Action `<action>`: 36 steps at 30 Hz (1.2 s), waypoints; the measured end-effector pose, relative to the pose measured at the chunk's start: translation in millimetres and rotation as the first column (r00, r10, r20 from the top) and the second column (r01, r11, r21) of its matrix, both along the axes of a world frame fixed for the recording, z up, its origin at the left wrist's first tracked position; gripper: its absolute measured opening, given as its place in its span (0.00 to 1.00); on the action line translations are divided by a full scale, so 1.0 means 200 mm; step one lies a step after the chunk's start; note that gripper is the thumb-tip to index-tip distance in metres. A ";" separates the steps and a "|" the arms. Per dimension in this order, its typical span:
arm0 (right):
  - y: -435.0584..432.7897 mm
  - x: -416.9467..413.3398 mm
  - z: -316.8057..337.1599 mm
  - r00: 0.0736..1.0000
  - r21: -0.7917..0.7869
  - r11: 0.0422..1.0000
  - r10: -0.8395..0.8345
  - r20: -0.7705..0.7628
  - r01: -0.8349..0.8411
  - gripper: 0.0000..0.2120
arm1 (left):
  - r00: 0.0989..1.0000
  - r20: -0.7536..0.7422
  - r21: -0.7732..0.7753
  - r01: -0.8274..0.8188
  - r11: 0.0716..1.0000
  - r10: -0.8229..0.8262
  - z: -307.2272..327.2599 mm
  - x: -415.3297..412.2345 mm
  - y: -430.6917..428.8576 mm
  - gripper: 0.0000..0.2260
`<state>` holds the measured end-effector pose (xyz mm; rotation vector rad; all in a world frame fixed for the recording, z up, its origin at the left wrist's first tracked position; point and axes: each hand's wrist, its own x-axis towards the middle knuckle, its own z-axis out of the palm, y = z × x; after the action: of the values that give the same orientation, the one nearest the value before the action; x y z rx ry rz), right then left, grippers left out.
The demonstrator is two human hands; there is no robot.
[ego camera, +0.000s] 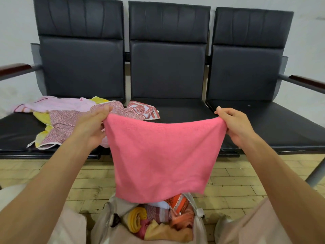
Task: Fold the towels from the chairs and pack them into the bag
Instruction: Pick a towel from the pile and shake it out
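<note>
A pink towel (161,155) hangs spread out in the air in front of me, above the bag. My left hand (91,125) pinches its upper left corner and my right hand (235,124) pinches its upper right corner. The beige bag (105,224) stands open on the floor between my knees, with several folded towels (158,219) inside; the pink towel's lower edge hides part of its opening. A pile of unfolded towels (61,118), pale pink, yellow and red-patterned, lies on the left chair seat. A red and white patterned towel (146,110) lies on the middle seat's left edge.
Three joined black chairs (246,120) stand against a white wall, with wooden armrests (309,81) at both ends. The floor (237,175) is light wood planks. My knees in light trousers flank the bag.
</note>
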<state>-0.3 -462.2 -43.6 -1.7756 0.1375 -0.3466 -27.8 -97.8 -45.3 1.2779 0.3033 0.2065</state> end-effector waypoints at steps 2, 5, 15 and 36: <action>0.00 -0.01 0.01 0.999 0.116 0.993 0.034 -0.011 -0.033 0.10 | 0.999 -0.037 -0.071 0.034 0.997 -0.037 0.00 -0.01 -0.02 0.04; -0.01 -0.03 0.03 0.995 0.034 0.994 0.103 0.005 -0.103 0.08 | 0.992 -0.040 0.019 0.118 0.993 -0.117 -0.01 -0.01 -0.03 0.08; 0.01 0.00 -0.02 0.984 -0.802 0.585 0.034 0.173 0.121 0.11 | 0.963 0.268 0.937 -0.253 0.240 -0.032 -0.05 -0.01 -0.03 0.10; 0.02 -0.08 0.05 0.825 0.121 0.849 0.529 -0.200 -0.515 0.12 | 0.973 0.024 -0.057 0.230 0.972 -0.229 0.03 -0.01 -0.09 0.11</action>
<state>-16.4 -457.4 -32.8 -1.7076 -0.1801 0.2597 -30.6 -116.7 -39.0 1.2410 0.1438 0.0112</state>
